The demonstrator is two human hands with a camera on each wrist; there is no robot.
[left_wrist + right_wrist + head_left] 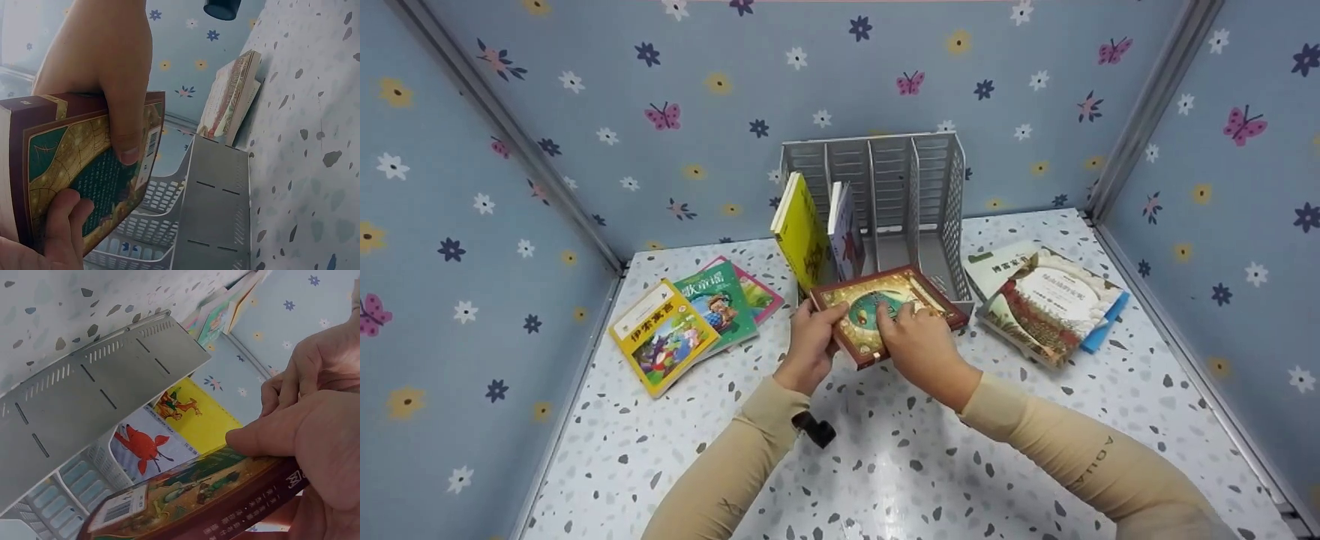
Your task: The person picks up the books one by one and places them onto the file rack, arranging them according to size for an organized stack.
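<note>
A thick hardcover book (919, 289) with a gold cover, dark red spine and green oval is held between both hands, just in front of a grey file rack (892, 172). My left hand (810, 341) grips the book's left corner, thumb on the cover. The right hand (922, 349) holds its near right side, with fingers over the cover. In the right wrist view, the spine of this book (225, 526) shows white lettering. A yellow book (802, 236) stands upright in the rack's leftmost slot. Beside it, a pale lilac book (846, 232) with a red animal stands in the second slot.
On the left of the speckled table (877, 465) overlap a yellow-edged book (664, 337), a green book (720, 307) and a pink one (761, 296). At right lie a garden-cover book (1050, 307), a pale green book (994, 266) and something blue (1102, 330). Flowered panels enclose the table.
</note>
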